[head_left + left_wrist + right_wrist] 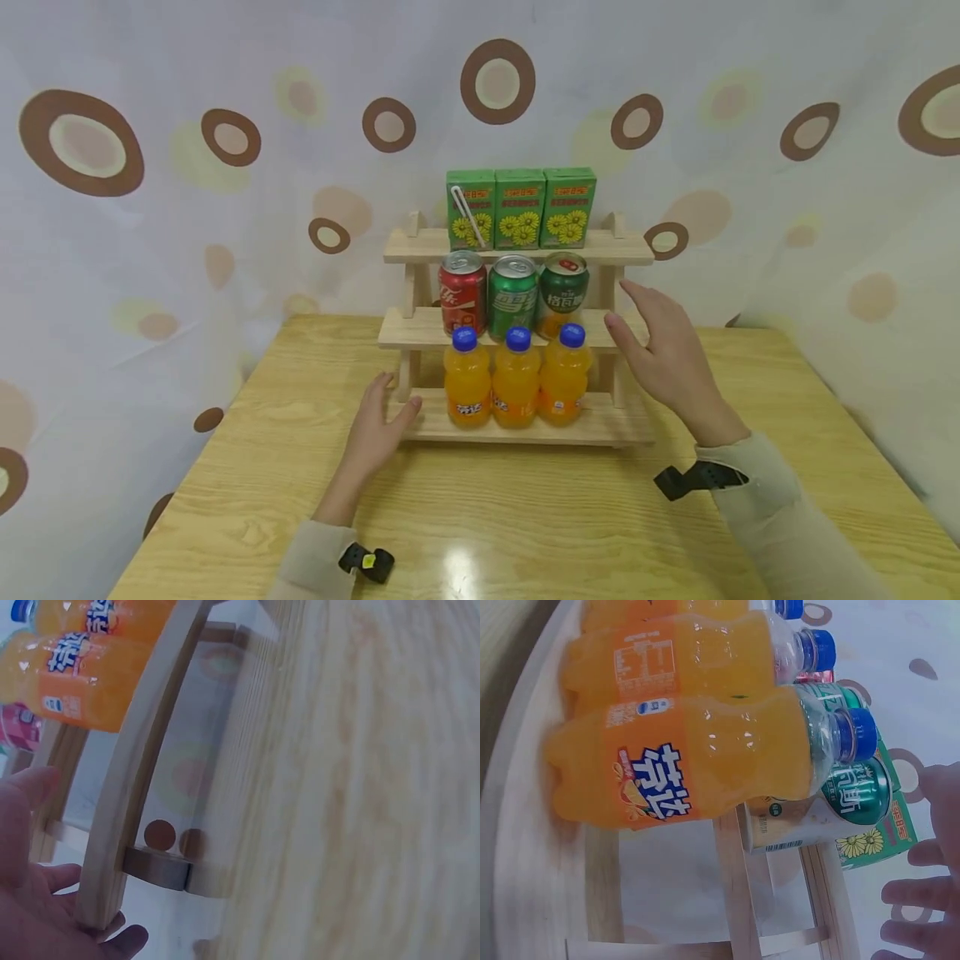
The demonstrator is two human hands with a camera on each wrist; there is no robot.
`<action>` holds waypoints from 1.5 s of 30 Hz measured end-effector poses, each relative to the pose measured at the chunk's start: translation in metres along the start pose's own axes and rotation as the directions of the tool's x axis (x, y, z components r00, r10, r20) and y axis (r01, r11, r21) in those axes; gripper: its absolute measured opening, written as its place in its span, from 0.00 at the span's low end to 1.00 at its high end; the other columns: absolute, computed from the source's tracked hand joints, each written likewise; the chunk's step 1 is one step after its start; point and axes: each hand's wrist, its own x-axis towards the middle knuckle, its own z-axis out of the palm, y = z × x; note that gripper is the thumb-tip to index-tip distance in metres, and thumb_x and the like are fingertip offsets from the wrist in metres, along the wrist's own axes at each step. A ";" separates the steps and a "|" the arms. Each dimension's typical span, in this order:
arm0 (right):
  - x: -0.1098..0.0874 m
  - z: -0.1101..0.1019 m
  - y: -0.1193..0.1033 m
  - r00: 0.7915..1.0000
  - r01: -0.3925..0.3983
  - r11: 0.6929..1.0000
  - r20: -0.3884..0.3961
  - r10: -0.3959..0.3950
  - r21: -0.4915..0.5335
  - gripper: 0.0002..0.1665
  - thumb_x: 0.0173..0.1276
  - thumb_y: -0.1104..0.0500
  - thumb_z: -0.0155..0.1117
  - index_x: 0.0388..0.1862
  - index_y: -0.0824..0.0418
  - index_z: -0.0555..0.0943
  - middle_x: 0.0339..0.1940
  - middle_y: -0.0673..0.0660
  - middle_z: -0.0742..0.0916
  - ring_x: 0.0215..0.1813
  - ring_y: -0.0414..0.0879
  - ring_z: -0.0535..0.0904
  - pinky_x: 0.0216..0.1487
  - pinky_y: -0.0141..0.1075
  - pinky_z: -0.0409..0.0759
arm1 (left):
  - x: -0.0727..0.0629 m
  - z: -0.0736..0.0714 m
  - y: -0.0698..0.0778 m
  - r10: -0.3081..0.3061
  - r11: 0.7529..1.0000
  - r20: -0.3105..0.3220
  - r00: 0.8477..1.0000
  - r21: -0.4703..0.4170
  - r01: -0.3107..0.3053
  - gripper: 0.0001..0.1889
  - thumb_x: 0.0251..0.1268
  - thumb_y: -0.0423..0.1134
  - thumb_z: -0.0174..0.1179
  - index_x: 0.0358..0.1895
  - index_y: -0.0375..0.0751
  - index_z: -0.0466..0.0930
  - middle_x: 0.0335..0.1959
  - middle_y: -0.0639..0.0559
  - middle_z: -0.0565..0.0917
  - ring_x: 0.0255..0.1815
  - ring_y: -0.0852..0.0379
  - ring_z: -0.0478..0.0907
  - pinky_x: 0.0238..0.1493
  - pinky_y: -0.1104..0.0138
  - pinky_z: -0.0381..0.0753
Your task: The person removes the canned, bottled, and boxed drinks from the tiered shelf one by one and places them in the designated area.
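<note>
A three-tier wooden shelf rack (626,425) stands on the table. Its bottom tier carries three orange soda bottles (517,387) with blue caps. Three drink cans stand on the middle tier: a red can (459,296), a green can (513,300) and a dark green can (566,283). Three green drink cartons (520,208) line the top tier; a white straw is on the left one. At the bottom tier's left end is my left hand (377,429), fingers spread; whether it touches the wood I cannot tell. My right hand (667,354) hovers beside the rack's right side, fingers extended, holding nothing.
The light wooden table (510,517) extends in front of the rack and to both sides. Behind it hangs a pale cloth backdrop (315,50) with brown rings. Black straps (701,477) go around both sleeves near the wrists.
</note>
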 end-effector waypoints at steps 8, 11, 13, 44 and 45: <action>0.027 0.003 0.004 1.000 0.002 0.998 -0.029 0.000 0.068 0.35 0.77 0.43 0.53 0.72 0.65 0.68 0.69 0.65 0.74 0.70 0.64 0.66 0.69 0.60 0.60 | -0.001 0.000 -0.008 -0.007 0.997 0.043 0.999 -0.073 0.010 0.41 0.72 0.54 0.58 0.77 0.35 0.51 0.78 0.34 0.46 0.77 0.35 0.47 0.73 0.41 0.49; 0.038 0.003 0.005 0.999 -0.001 0.995 -0.036 0.004 0.096 0.35 0.76 0.44 0.54 0.71 0.65 0.69 0.68 0.64 0.75 0.68 0.64 0.68 0.66 0.61 0.64 | -0.002 -0.001 -0.010 -0.013 0.996 0.052 0.999 -0.083 0.017 0.44 0.70 0.55 0.60 0.77 0.35 0.50 0.79 0.34 0.45 0.77 0.35 0.46 0.73 0.41 0.48; 0.046 0.002 0.006 0.999 -0.007 0.993 -0.038 0.012 0.118 0.34 0.76 0.44 0.55 0.72 0.64 0.69 0.68 0.63 0.75 0.68 0.62 0.69 0.64 0.60 0.67 | -0.003 -0.001 -0.010 -0.022 0.995 0.061 0.998 -0.092 0.028 0.45 0.68 0.55 0.61 0.77 0.35 0.49 0.79 0.35 0.45 0.77 0.35 0.45 0.73 0.41 0.47; 0.149 0.011 0.019 0.996 -0.091 0.932 0.044 0.080 0.351 0.35 0.74 0.42 0.58 0.76 0.48 0.65 0.73 0.51 0.72 0.70 0.52 0.67 0.67 0.49 0.69 | -0.001 -0.001 -0.019 -0.071 0.982 0.099 0.993 -0.167 0.087 0.52 0.59 0.50 0.71 0.79 0.36 0.46 0.79 0.40 0.47 0.79 0.40 0.43 0.75 0.45 0.46; 0.151 0.012 0.020 0.996 -0.089 0.929 0.045 0.079 0.360 0.35 0.74 0.42 0.58 0.76 0.48 0.66 0.72 0.51 0.72 0.70 0.51 0.68 0.67 0.49 0.69 | -0.001 -0.001 -0.019 -0.073 0.982 0.099 0.992 -0.168 0.089 0.52 0.59 0.50 0.71 0.79 0.36 0.46 0.79 0.40 0.47 0.79 0.40 0.43 0.75 0.45 0.46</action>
